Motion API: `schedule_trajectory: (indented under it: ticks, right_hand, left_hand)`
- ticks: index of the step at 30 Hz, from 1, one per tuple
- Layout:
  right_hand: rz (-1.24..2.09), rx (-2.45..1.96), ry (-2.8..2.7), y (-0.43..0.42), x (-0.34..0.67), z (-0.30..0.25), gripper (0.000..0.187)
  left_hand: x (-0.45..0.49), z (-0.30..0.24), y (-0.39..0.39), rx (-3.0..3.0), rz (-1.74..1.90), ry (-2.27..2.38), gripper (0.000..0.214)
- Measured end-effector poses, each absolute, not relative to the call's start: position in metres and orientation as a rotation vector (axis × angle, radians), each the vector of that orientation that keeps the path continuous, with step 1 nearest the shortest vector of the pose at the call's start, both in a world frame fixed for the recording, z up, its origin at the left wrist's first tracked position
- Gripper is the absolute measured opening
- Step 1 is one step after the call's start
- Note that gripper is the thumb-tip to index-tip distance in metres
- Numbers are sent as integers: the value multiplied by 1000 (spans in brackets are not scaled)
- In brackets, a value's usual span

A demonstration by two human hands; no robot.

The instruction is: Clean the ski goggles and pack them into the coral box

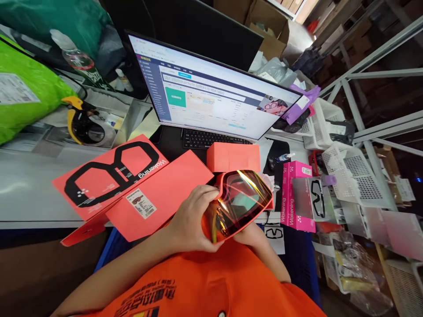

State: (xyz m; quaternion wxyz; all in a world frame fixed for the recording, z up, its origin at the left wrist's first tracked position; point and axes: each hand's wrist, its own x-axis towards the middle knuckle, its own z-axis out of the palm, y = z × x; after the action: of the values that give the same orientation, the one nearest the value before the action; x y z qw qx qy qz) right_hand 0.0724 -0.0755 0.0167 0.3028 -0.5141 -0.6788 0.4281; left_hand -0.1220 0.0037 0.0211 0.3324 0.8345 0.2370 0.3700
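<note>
Close to my chest I hold a pair of coral-framed sunglasses (239, 200) with a mirrored orange lens. My left hand (191, 220) wraps round their left end, fingers curled over the frame. My right hand (251, 235) sits under the lens and is mostly hidden by it, supporting the glasses from below. Just behind them lies an opened coral box (139, 185) with a black glasses outline and a label, and a small coral inner box (233, 156) stands in front of the keyboard (211, 138).
A monitor (211, 92) shows a web page. A pink glasses box (297, 196) stands to the right, beside white baskets (357, 174). At left are a green parcel (23, 97), a yellow tape dispenser (82, 125) and a water bottle (77, 57).
</note>
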Motion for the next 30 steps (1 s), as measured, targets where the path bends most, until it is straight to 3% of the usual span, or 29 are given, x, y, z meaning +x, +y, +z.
schedule_trajectory:
  ticks: [5,11,16,22,28,30]
  right_hand:
    - [1257,-1286,-1379,-63,60,21,12]
    - [1640,-992,-305,-50,29,27,26]
    - [1749,-795,-85,-52,31,11,10]
    - [1302,-1007,-242,-64,89,19,15]
    - [492,-1220,-253,-53,240,28,18]
    - [185,-1632,-362,-46,282,18,11]
  left_hand:
    - [-126,17,1,2269,970,641,91]
    - [-131,14,0,2384,1044,659,86]
    - [-137,12,5,2472,1051,679,82]
    - [-160,-1,14,2284,1062,858,93]
    - [-180,-9,25,1877,1183,1033,92]
    - [-182,-8,28,1812,1192,1060,90]
